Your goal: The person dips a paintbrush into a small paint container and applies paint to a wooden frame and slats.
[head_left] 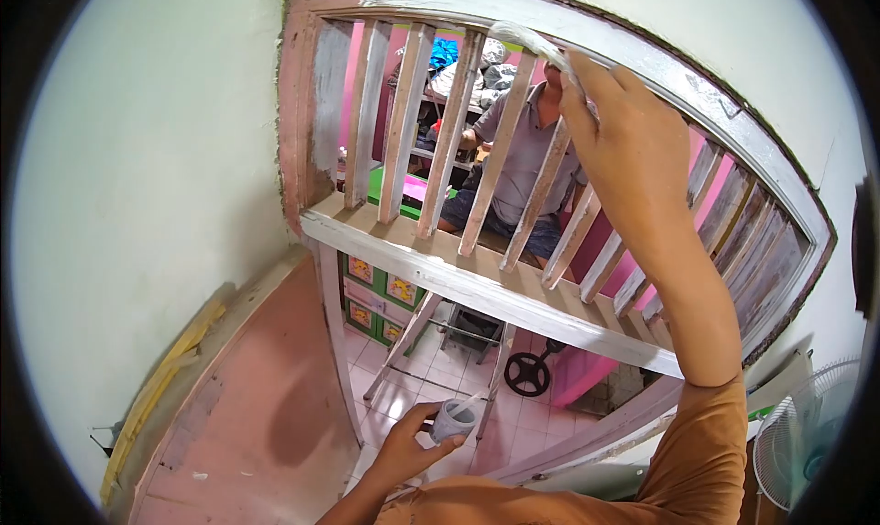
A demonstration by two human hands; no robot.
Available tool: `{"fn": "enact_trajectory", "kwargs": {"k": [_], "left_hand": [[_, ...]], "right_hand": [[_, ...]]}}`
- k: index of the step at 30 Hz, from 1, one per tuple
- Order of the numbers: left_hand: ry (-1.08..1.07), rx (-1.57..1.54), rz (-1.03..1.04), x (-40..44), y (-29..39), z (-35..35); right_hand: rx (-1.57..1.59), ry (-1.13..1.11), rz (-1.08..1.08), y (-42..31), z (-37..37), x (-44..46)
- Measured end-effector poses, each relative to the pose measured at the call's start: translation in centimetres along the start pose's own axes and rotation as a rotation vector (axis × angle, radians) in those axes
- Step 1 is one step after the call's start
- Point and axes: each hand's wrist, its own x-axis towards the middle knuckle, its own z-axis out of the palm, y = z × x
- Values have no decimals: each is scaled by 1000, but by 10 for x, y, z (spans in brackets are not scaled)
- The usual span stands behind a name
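Observation:
My right hand (628, 144) is raised to the top of the wooden transom frame (422, 2). Its fingers close on a paintbrush (527, 37), whose white-coated end lies against or very near the top rail beside the slats. Lower down, my left hand (408, 447) is wrapped around a small cup (449, 424) with whitish paint on it. A pale stick-like piece shows at the cup's mouth. Upright slats (446, 135) fill the frame, partly white and partly bare or brownish. The lower rail (458, 277) has a white front face.
Behind the slats a person in a grey shirt (532, 158) sits near shelves. Below stand a ladder (403, 342), a green cabinet (371, 296) and a black wheel (527, 374) on the tiled floor. A fan (807, 433) stands at right; a pink panel (247, 415) at left.

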Motion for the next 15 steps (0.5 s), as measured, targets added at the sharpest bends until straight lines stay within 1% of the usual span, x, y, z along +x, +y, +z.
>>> {"fn": "enact_trajectory", "kwargs": {"k": [2,6,11,12,14,15], "left_hand": [[-22,13,-5,1,1,1],[-92,16,-36,3,6,1],[-91,30,-44,-2,8,-2],[-92,21,-40,-3,8,-3],[-80,17,-38,-6,8,-7],[-79,21,-26,-7,9,-8]], "right_hand": [[-39,58,6,7,-6,-7],[-43,47,57,20,-25,-22],[52,124,203,36,-37,-48],[63,128,204,32,-39,-51],[472,25,567,23,-44,-58],[691,-24,691,9,-47,-57]]}}
